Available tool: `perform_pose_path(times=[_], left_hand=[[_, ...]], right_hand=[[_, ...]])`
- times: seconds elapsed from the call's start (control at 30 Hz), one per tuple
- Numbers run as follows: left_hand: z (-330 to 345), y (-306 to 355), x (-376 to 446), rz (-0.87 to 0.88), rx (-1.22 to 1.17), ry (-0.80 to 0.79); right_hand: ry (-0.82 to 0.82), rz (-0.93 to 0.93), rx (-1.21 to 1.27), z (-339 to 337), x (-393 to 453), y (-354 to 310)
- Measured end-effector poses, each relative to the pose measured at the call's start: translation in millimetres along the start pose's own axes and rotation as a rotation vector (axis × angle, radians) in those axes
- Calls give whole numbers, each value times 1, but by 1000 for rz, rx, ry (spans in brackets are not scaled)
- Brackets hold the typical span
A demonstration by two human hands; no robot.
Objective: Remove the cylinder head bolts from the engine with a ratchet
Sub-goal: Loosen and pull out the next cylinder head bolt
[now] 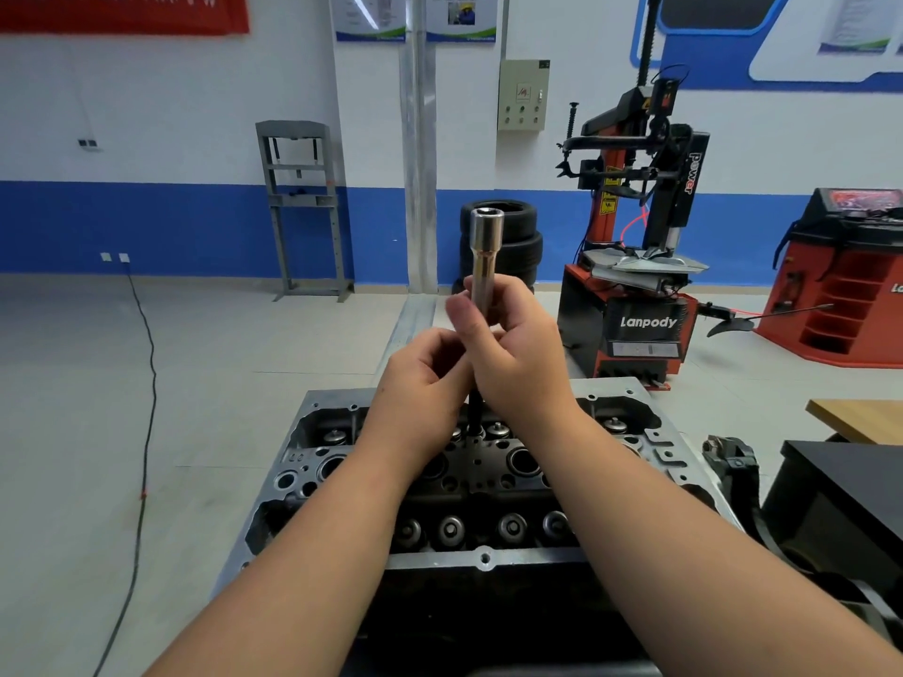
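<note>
Workshop floor behind; we hold the long socket (483,256) upright over the cylinder head (488,481), both hands' fingers grasping it, left hand (420,378) low, right hand (513,344) above, probably lining up a bolt.

"Lanpody" in white on the black base of the tyre changer (646,329), "power" down its black column
</note>
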State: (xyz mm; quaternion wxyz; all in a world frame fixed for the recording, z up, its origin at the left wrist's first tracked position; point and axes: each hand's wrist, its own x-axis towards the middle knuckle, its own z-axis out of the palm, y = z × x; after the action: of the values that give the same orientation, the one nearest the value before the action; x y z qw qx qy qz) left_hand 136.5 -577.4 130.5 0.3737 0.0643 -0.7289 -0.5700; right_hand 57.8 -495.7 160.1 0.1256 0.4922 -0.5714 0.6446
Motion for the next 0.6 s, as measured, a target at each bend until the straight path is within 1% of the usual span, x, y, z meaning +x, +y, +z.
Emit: perform_pose_path(times=[0.1, 0.27, 0.37, 0.53, 0.6], left_hand=[[-1, -1, -1, -15, -3, 25], [5, 3, -3, -37, -47, -58], [3, 3, -2, -10, 16, -32], [1, 1, -1, -41, -22, 45], [1, 2, -2, -20, -34, 52]], right_hand=[[36, -13, -21, 0, -1, 3], [-8, 44, 26, 2, 1, 3], [-12, 21, 17, 3, 0, 0], [54, -54, -48, 1, 0, 3], [51, -44, -50, 1, 0, 4]])
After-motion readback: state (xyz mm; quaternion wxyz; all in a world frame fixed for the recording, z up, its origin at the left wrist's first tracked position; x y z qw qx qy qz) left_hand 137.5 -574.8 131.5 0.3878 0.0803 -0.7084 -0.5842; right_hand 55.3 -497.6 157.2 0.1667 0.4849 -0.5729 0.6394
